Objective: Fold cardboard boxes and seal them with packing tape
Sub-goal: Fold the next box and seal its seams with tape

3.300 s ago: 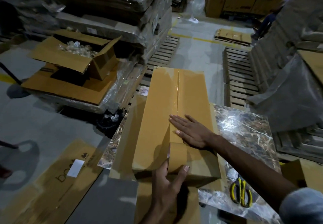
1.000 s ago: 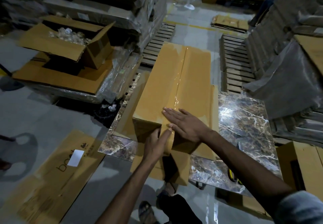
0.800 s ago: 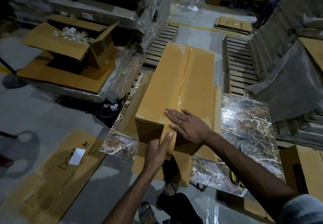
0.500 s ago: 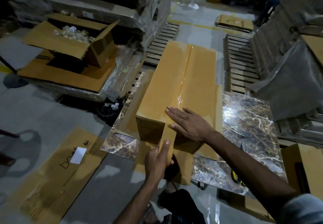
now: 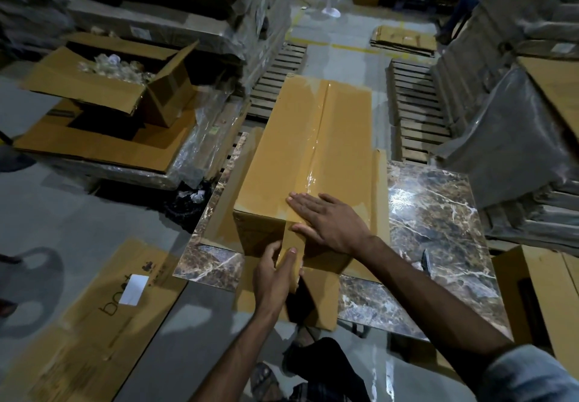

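Two hands are working at the near end of one long cardboard box (image 5: 300,151), which is lying lengthwise on the marble-patterned worktop (image 5: 438,213), closer to its left edge, with its far end reaching out past the worktop's far edge. A glossy strip of packing tape (image 5: 316,157) is running along the box's top seam and bending down over the near end face. The right hand (image 5: 329,220) is lying flat on the box top at the near end, fingers straight, its grip apart and clamping nothing, pressing on the tape. The left hand (image 5: 275,276) is sitting low against the near end face, just at the worktop's near edge. Its grip is clamped on the tape there, thumb on the front and fingers curled round the side. Whether a roll is sitting inside that hand is hard to tell. A flat cardboard sheet (image 5: 319,304) is lying under the box and hanging over the near edge. Off the left edge, an open carton (image 5: 103,88) is holding clear wrapped items, and a flattened carton (image 5: 103,323) with a white label is lying on the floor. Wooden pallets (image 5: 413,107) are lying beyond the far edge.
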`<state>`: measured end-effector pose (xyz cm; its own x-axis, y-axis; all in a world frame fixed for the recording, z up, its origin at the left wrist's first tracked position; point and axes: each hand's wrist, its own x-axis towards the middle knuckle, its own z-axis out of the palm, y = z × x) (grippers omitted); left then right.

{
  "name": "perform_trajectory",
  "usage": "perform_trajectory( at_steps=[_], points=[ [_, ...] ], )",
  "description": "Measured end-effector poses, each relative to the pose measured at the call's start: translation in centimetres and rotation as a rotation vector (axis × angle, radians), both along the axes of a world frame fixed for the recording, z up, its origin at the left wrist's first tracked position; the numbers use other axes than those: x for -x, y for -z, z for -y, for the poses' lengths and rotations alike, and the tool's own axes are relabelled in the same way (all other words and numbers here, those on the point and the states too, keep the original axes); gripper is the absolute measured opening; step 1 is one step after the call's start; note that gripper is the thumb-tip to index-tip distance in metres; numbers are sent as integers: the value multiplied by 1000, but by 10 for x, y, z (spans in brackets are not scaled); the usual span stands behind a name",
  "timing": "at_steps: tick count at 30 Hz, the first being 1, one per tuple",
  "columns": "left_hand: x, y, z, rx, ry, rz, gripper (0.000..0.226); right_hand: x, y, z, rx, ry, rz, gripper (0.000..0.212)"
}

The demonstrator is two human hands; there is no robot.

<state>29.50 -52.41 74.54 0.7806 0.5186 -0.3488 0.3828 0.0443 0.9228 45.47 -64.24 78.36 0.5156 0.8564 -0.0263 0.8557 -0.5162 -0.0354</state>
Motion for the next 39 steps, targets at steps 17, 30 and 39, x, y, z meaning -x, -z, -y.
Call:
perform_trajectory(
  at_steps=[17, 30, 39],
  points=[
    [-14, 0, -5, 48, 55, -26, 11, 21, 22, -8, -137, 138, 155, 64],
    [-28, 17, -13, -32, 81, -2, 8, 45, 36, -21, -298, 323, 237, 56],
    [-25, 24, -18, 52, 110, 35, 7, 84, 58, 97, -1070, 931, 205, 26]
  ],
)
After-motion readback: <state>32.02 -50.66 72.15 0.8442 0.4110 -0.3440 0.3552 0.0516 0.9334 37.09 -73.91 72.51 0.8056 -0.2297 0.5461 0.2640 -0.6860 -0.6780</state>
